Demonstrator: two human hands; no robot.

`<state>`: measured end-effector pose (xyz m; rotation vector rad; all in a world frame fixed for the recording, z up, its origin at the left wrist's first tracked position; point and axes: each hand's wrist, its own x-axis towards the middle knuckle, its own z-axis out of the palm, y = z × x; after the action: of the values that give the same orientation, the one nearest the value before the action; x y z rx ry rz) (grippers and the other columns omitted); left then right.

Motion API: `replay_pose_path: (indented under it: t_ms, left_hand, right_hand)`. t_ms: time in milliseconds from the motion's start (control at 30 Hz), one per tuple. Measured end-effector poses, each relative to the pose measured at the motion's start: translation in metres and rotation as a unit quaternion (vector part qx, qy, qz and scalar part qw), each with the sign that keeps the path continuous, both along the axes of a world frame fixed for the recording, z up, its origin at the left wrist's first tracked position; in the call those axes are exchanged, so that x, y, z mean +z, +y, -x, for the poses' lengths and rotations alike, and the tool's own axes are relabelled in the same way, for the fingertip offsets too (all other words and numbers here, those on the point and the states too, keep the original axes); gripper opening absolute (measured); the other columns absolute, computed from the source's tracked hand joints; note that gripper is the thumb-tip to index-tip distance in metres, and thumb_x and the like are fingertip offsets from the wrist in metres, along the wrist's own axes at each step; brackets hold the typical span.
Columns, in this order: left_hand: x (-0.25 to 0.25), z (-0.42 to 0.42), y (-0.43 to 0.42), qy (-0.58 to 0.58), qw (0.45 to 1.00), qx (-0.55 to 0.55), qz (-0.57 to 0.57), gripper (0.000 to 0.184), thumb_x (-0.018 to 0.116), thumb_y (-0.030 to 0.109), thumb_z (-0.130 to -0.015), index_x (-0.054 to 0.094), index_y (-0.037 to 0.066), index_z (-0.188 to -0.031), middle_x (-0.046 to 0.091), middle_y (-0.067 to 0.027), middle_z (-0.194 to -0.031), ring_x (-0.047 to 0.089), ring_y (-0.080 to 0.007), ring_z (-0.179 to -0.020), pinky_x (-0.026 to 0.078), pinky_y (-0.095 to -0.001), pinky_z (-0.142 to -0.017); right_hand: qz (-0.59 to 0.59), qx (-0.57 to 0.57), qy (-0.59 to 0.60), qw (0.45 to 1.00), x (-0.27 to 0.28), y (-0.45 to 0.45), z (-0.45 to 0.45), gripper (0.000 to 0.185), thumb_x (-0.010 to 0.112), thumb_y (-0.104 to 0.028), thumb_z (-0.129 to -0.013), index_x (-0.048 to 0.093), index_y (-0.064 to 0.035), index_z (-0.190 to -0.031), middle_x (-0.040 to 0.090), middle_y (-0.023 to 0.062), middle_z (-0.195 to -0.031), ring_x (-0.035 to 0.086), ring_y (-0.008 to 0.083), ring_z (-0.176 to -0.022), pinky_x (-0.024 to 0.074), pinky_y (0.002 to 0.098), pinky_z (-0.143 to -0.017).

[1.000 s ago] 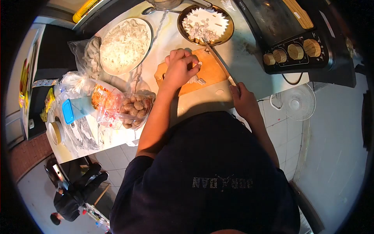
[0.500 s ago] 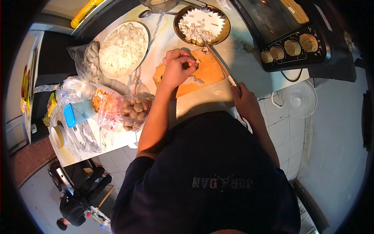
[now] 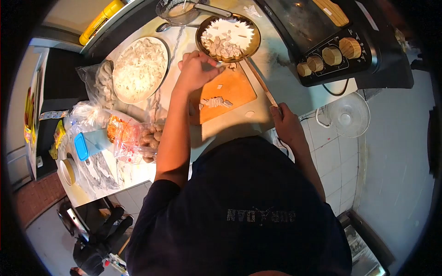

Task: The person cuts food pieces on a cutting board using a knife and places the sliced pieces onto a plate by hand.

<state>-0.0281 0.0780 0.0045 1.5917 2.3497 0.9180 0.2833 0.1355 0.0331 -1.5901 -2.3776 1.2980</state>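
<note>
My right hand point(image 3: 286, 120) is wrapped round the handle of a long knife point(image 3: 260, 80), whose tip reaches the rim of a round plate point(image 3: 256, 42). Pale diced pieces point(image 3: 222, 47) lie on that plate. My left hand point(image 3: 195, 69) hovers over the far left part of the orange cutting board point(image 3: 239, 87), close to the plate, thumb and fingers bent towards each other; whether a small piece sits between them is too blurred to tell. Sliced pale pieces point(image 3: 215, 102) rest on the board's near part, with one small piece above them.
To the left stand a large plate of white shreds point(image 3: 140, 69), plastic bags, a bag of round brown balls point(image 3: 149, 140) and a blue-lidded container point(image 3: 82, 146). A black appliance with wooden knobs point(image 3: 332, 56) stands right. Behind is a glass bowl point(image 3: 177, 13). Another person point(image 3: 90, 255) is at lower left.
My left hand has moved from above the slices towards the plate, uncovering the slices and a single small piece. The knife stays in my right hand. The whole view has shifted slightly.
</note>
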Motion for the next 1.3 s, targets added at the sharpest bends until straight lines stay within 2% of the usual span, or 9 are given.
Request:
replay_pose_path:
  t_ms: [167, 300, 567, 700, 733, 767, 900, 967, 1300]
  left_hand:
    - [0.005, -0.019, -0.03, 0.012, 0.994, -0.048, 0.097, 0.025, 0.082, 0.036, -0.067, 0.073, 0.016, -0.08, 0.058, -0.0052, -0.105, 0.045, -0.028, -0.107, 0.031, -0.0414, -0.089]
    - [-0.008, -0.028, -0.035, -0.001, 0.999, -0.027, 0.042, 0.018, 0.08, 0.028, -0.067, 0.072, 0.016, -0.077, 0.057, -0.0038, -0.104, 0.045, -0.0268, -0.107, 0.03, -0.0403, -0.088]
    - [-0.001, -0.012, -0.01, 0.005, 1.0, -0.017, -0.013, 0.021, 0.081, 0.029, -0.067, 0.074, 0.015, -0.08, 0.059, -0.0045, -0.109, 0.046, -0.0283, -0.111, 0.031, -0.0402, -0.091]
    - [0.007, 0.001, 0.018, 0.064, 0.988, 0.023, -0.14, 0.026, 0.082, 0.033, -0.069, 0.076, 0.015, -0.087, 0.06, -0.005, -0.109, 0.047, -0.0296, -0.112, 0.031, -0.041, -0.094]
    - [0.012, -0.003, 0.021, 0.067, 0.986, 0.03, -0.151, 0.026, 0.082, 0.032, -0.07, 0.076, 0.015, -0.089, 0.06, -0.0053, -0.109, 0.047, -0.0299, -0.112, 0.03, -0.0419, -0.095]
    - [0.018, -0.007, 0.02, 0.066, 0.987, 0.027, -0.147, 0.026, 0.082, 0.032, -0.07, 0.076, 0.015, -0.089, 0.06, -0.0053, -0.109, 0.047, -0.0299, -0.112, 0.03, -0.0419, -0.095]
    - [0.026, -0.05, -0.003, 0.004, 0.996, -0.083, -0.04, 0.024, 0.082, 0.029, -0.069, 0.076, 0.017, -0.088, 0.059, -0.0049, -0.112, 0.046, -0.0286, -0.113, 0.03, -0.042, -0.094]
    - [0.021, -0.074, -0.016, -0.015, 0.976, -0.216, 0.016, 0.023, 0.082, 0.026, -0.067, 0.076, 0.016, -0.086, 0.056, -0.0049, -0.112, 0.044, -0.0275, -0.115, 0.029, -0.041, -0.093]
    - [0.003, -0.114, -0.036, 0.03, 0.976, -0.211, 0.043, 0.021, 0.08, 0.017, -0.062, 0.072, 0.013, -0.081, 0.048, -0.0092, -0.12, 0.041, -0.0302, -0.117, 0.029, -0.0416, -0.094]
  right_hand:
    - [0.009, 0.011, -0.026, 1.0, 0.001, 0.001, 0.002, 0.043, 0.046, -0.044, -0.1, 0.054, -0.0025, -0.103, 0.067, 0.0258, -0.087, 0.063, 0.0488, -0.09, 0.0487, 0.054, -0.076]
    - [0.009, 0.021, -0.023, 0.999, -0.001, 0.001, 0.007, 0.043, 0.046, -0.045, -0.1, 0.055, -0.0027, -0.104, 0.067, 0.026, -0.087, 0.063, 0.0487, -0.091, 0.0489, 0.0533, -0.076]
    - [-0.016, 0.013, 0.006, 1.0, -0.001, 0.0, 0.003, 0.046, 0.048, -0.045, -0.101, 0.055, 0.0, -0.102, 0.062, 0.0197, -0.076, 0.063, 0.0362, -0.074, 0.0467, 0.0429, -0.068]
    - [-0.004, -0.005, 0.021, 1.0, 0.0, -0.001, -0.003, 0.046, 0.048, -0.045, -0.101, 0.055, 0.0002, -0.102, 0.06, 0.0195, -0.075, 0.061, 0.0358, -0.071, 0.0462, 0.0422, -0.067]
    - [-0.005, -0.007, 0.019, 1.0, 0.003, 0.0, -0.003, 0.044, 0.048, -0.044, -0.101, 0.055, -0.0009, -0.102, 0.063, 0.0219, -0.079, 0.062, 0.042, -0.078, 0.0476, 0.0468, -0.07]
    - [-0.006, -0.009, 0.018, 1.0, 0.005, 0.0, -0.004, 0.042, 0.047, -0.043, -0.101, 0.055, -0.002, -0.102, 0.066, 0.0243, -0.084, 0.063, 0.0481, -0.086, 0.049, 0.0515, -0.073]
    - [0.005, -0.024, 0.013, 1.0, 0.004, 0.0, -0.008, 0.042, 0.048, -0.044, -0.101, 0.055, -0.002, -0.102, 0.066, 0.0237, -0.081, 0.063, 0.0477, -0.084, 0.0487, 0.0511, -0.072]
    - [-0.013, -0.028, 0.021, 0.999, 0.001, -0.001, -0.011, 0.042, 0.048, -0.044, -0.1, 0.054, -0.0023, -0.101, 0.066, 0.0241, -0.081, 0.063, 0.0477, -0.084, 0.0484, 0.0514, -0.071]
    - [-0.006, -0.04, 0.003, 0.999, 0.001, -0.009, -0.023, 0.043, 0.048, -0.044, -0.101, 0.054, -0.0016, -0.102, 0.066, 0.025, -0.083, 0.064, 0.0474, -0.085, 0.0494, 0.0499, -0.071]
